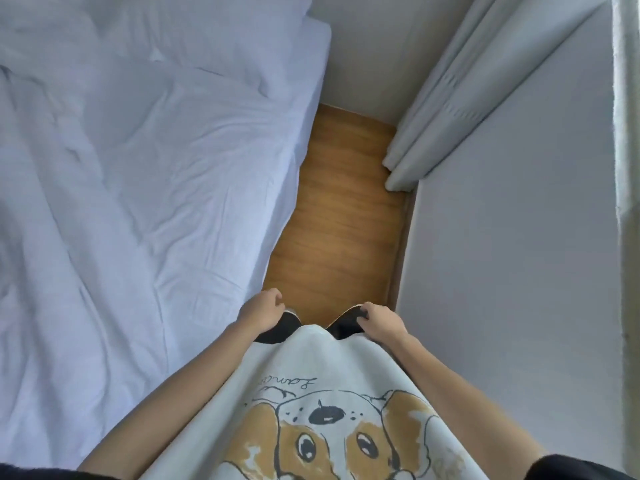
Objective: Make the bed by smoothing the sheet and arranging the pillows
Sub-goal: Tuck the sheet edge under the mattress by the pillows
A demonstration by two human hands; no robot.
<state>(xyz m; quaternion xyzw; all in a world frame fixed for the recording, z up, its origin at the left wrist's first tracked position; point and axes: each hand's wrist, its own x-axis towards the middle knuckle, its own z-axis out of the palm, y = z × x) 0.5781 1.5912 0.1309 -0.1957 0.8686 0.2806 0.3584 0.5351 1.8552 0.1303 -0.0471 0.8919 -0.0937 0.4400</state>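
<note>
One dog-print shirt (322,393), script unreadable.

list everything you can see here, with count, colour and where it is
sheet: one, white, rumpled, covers the bed across the left half
pillow: one, white, head of the bed, top left
floor: one strip, brown wood, between bed and wall
curtain: one, white, hanging in folds at upper right
wall: white, right side
left hand: one, loosely curled, holds nothing, beside the bed edge
right hand: one, curled, nothing seen in it, near the wall
shirt: one, pale with a brown and white dog print, bottom centre
</note>
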